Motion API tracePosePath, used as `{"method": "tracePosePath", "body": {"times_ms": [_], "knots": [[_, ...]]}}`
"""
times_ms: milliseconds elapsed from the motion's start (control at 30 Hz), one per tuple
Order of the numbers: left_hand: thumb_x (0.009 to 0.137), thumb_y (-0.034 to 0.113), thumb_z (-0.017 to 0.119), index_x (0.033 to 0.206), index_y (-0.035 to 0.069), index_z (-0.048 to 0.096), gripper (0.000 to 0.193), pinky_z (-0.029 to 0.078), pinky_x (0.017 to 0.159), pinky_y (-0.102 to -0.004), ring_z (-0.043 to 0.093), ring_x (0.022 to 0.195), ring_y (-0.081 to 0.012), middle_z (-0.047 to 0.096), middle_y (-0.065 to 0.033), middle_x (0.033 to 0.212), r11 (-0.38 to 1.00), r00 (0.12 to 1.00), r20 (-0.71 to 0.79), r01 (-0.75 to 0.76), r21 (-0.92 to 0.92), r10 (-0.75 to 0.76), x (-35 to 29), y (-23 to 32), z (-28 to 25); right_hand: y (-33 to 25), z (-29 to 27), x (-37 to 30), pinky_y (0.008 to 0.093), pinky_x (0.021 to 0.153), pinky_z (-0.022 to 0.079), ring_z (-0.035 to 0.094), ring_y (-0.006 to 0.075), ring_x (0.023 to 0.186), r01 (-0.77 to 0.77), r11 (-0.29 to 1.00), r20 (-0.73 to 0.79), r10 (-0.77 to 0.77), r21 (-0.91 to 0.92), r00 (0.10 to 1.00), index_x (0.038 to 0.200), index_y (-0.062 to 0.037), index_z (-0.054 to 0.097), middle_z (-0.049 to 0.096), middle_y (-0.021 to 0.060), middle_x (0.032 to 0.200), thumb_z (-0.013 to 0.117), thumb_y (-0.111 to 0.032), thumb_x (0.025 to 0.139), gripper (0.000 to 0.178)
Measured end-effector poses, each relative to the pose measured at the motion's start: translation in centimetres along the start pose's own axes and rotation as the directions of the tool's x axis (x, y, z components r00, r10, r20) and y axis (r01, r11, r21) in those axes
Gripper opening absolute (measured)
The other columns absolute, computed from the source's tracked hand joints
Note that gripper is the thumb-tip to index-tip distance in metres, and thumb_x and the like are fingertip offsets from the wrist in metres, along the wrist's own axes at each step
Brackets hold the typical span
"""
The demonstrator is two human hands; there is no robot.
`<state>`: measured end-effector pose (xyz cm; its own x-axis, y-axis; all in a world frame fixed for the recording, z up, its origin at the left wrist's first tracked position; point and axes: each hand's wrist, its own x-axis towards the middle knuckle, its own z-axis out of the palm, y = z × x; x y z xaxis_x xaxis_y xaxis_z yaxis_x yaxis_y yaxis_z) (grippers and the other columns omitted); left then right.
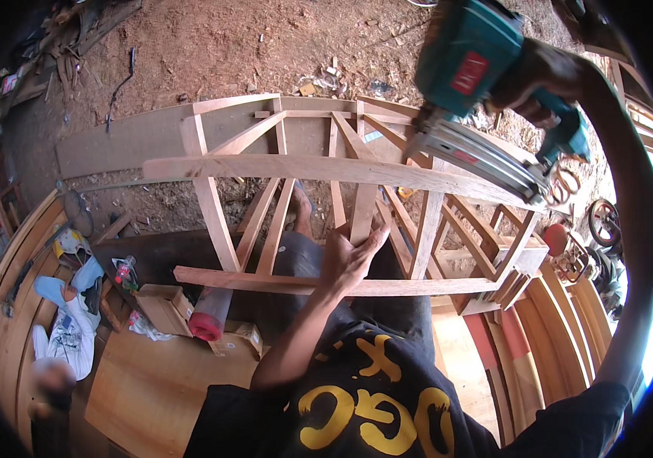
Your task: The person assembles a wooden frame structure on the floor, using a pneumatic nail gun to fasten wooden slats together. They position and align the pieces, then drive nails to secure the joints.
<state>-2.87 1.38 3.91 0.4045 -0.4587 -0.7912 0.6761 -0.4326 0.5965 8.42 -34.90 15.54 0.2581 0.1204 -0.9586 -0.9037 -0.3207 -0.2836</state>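
Observation:
A pale wooden frame of long rails and several slats lies across the middle, over my legs. My left hand is closed around an upright slat between the two long rails. Up at the right, my right hand grips a teal pneumatic nail gun by its handle. The gun's nose points down at the frame's upper rail, to the right of its middle; whether it touches the wood I cannot tell. Its silver magazine slants down to the right above the frame.
A long board lies on the dirt ground beyond the frame. At the left, a person sits by a cardboard box and a red-ended roll. Stacked planks stand at the right. A coiled hose hangs near the gun.

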Motion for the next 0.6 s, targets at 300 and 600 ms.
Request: {"method": "tracePosePath", "body": {"times_ms": [300, 600], "knots": [[0.089, 0.031, 0.070, 0.087, -0.001, 0.066, 0.033, 0.044, 0.057, -0.0316, 0.055, 0.063, -0.0095, 0.064, -0.0047, 0.067, 0.997, 0.998, -0.009, 0.061, 0.054, -0.061, 0.2, -0.4, -0.1, -4.8, -0.2, 6.2, 0.0249, 0.039, 0.029, 0.035, 0.0070, 0.042, -0.059, 0.998, 0.353, 0.059, -0.010, 0.934, 0.096, 0.0030, 0.065, 0.039, -0.0030, 0.055, 0.066, -0.016, 0.077, 0.027], [0.089, 0.031, 0.069, 0.085, -0.001, 0.067, 0.032, 0.045, 0.056, -0.0324, 0.058, 0.061, -0.0105, 0.064, -0.0038, 0.064, 0.993, 0.997, -0.027, 0.079, 0.087, -0.077, 0.2, -0.5, 0.0, -4.3, 0.6, 7.7, 0.0231, 0.036, 0.022, 0.031, 0.0042, 0.040, -0.073, 0.997, 0.387, 0.077, -0.025, 0.919, 0.083, -0.0045, 0.065, 0.036, -0.0057, 0.053, 0.068, -0.017, 0.077, 0.014]]}}
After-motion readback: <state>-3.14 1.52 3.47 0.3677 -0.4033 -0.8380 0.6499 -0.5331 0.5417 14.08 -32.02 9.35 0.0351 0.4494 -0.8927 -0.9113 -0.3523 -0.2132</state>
